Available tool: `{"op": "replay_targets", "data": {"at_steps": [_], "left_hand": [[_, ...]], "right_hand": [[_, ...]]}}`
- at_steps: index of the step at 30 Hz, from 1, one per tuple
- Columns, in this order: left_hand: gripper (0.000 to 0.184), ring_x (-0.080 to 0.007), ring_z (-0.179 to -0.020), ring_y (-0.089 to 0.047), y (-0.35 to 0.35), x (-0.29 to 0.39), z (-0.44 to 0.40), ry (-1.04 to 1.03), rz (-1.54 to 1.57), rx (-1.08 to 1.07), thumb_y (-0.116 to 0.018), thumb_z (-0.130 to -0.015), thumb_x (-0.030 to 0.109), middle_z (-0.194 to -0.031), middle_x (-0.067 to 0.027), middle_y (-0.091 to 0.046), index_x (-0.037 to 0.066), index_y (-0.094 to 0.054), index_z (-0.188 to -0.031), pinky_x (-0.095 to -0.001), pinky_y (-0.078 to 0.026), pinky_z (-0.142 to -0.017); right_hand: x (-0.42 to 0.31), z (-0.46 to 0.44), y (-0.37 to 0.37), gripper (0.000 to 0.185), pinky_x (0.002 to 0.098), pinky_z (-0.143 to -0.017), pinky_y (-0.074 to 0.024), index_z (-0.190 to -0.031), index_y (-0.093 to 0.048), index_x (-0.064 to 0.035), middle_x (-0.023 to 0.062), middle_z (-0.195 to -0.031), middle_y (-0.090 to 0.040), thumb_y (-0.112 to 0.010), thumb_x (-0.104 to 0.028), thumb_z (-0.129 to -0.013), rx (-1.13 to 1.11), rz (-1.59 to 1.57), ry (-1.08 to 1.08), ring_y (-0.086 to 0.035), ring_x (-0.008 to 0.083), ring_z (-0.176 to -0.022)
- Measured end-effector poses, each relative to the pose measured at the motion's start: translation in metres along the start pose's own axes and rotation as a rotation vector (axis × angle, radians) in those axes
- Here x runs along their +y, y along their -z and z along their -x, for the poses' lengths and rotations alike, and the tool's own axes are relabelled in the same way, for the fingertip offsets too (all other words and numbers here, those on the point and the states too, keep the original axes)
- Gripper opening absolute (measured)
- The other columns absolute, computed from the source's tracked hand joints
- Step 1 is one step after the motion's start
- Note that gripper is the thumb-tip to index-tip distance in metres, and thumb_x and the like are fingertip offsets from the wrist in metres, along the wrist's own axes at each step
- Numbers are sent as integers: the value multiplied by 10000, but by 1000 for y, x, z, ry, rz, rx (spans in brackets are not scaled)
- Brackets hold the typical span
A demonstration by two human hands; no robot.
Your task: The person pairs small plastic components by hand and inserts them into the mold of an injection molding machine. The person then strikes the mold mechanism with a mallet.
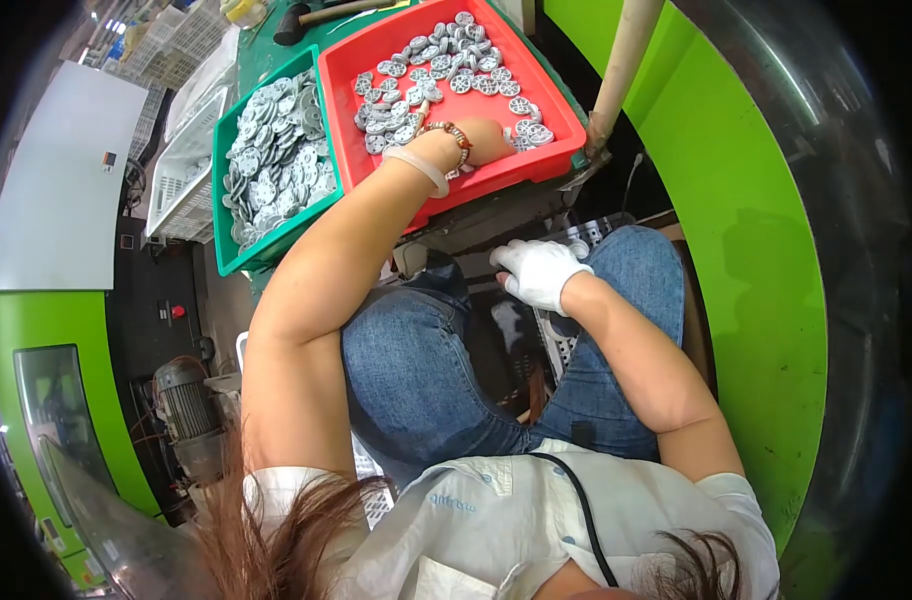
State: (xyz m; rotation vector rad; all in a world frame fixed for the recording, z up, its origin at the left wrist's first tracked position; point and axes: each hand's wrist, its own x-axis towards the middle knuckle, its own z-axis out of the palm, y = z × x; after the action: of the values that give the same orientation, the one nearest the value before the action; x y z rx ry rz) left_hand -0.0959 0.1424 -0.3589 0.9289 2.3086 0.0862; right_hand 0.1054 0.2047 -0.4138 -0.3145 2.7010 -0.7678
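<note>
My left hand (488, 143), bare, with a beaded bracelet and a pale bangle at the wrist, reaches down into the near side of a red tray (559, 158). Its fingers are hidden behind the hand, so their grip does not show. Many small grey spoked discs (386, 122) lie in that tray. Above my right knee, my right hand (541, 275) wears a white glove with bare fingertips. Its fingers curl toward the thumb; what they hold, if anything, cannot be made out. A round grey piece (578, 248) shows just behind this hand.
A green tray (222, 215) heaped with flat grey discs (276, 150) adjoins the red one. Behind lies a hammer (294, 22). White baskets (181, 190) stand at left. A pale post (621, 75) and a green panel (766, 300) rise close on the right.
</note>
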Motion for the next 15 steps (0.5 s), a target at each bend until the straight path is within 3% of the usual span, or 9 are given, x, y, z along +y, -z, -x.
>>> {"op": "replay_targets", "data": {"at_steps": [4, 10, 13, 15], "left_hand": [[525, -310, -958, -606, 0, -3, 5, 109, 323, -80, -509, -868, 441, -1066, -177, -634, -11, -594, -1122, -367, -459, -854], [522, -281, -954, -591, 3, 15, 17, 67, 190, -29, -495, -871, 462, -1113, -149, -622, 6, -611, -1098, -342, -422, -897], [484, -211, -786, -610, -7, 8, 13, 19, 358, 92, -491, -874, 479, -962, -104, -656, 26, -635, -968, -337, -477, -711], [424, -151, -654, -571, 3, 0, 9, 118, 713, 23, -501, -878, 468, -834, -57, -634, 61, -622, -875, -291, -428, -554]], "right_hand": [[-1, 1, 2, 262, 448, -851, -461, -1024, -591, -66, 178, -1052, -606, -491, -248, -865, -15, 3, -13, -584, 357, -979], [0, 1, 2, 267, 444, -856, -460, -1036, -590, -68, 177, -1068, -603, -484, -253, -876, -23, 0, -16, -581, 353, -991], [-1, 2, 4, 269, 440, -858, -461, -1040, -588, -64, 177, -1074, -599, -482, -252, -878, -44, 11, -21, -580, 350, -998], [-3, 3, 8, 271, 437, -860, -461, -1042, -587, -63, 177, -1074, -599, -482, -253, -879, -54, 15, -26, -580, 348, -998]]}}
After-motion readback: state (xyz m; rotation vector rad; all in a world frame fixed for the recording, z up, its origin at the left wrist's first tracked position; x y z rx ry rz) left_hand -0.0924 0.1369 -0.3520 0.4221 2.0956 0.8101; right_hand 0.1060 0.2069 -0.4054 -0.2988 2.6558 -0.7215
